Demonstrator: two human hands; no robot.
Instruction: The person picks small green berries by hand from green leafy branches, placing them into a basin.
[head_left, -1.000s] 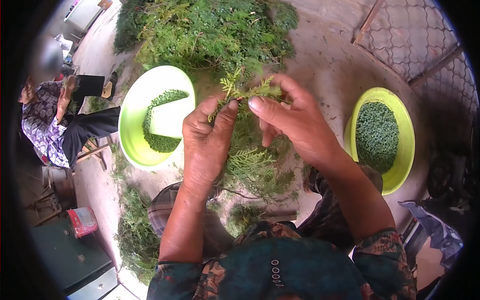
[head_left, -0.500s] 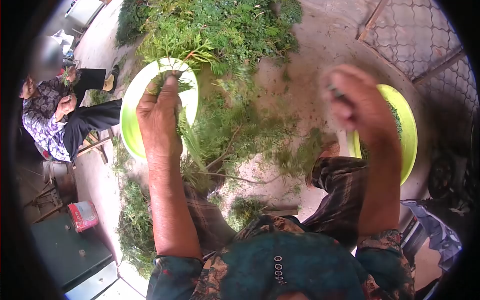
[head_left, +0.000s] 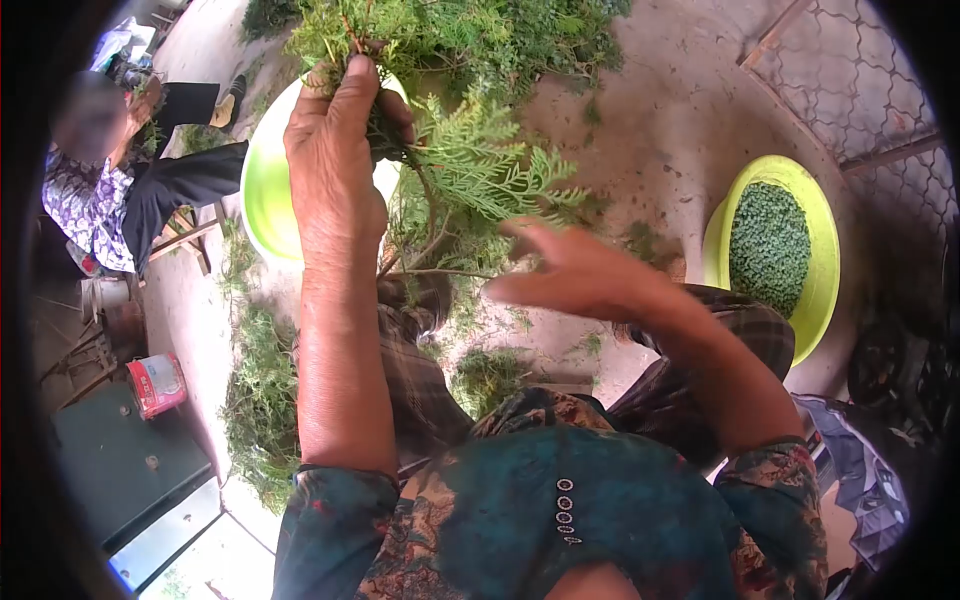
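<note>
A conifer sprig [head_left: 480, 175] is held up before the left bowl [head_left: 262, 190], its stem clenched in the closed fingers of the left hand [head_left: 335, 170], by which the bowl is largely hidden. The right hand [head_left: 580, 280], blurred, is spread open just below the sprig. Half a second earlier it was raised over the right bowl [head_left: 822, 280].

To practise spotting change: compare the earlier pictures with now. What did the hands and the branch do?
The left hand carried the branch up and left, over the left bowl, still gripping it. The right hand let go, swung to the right bowl, and is back at centre, open. Both bowls stayed put.
</note>
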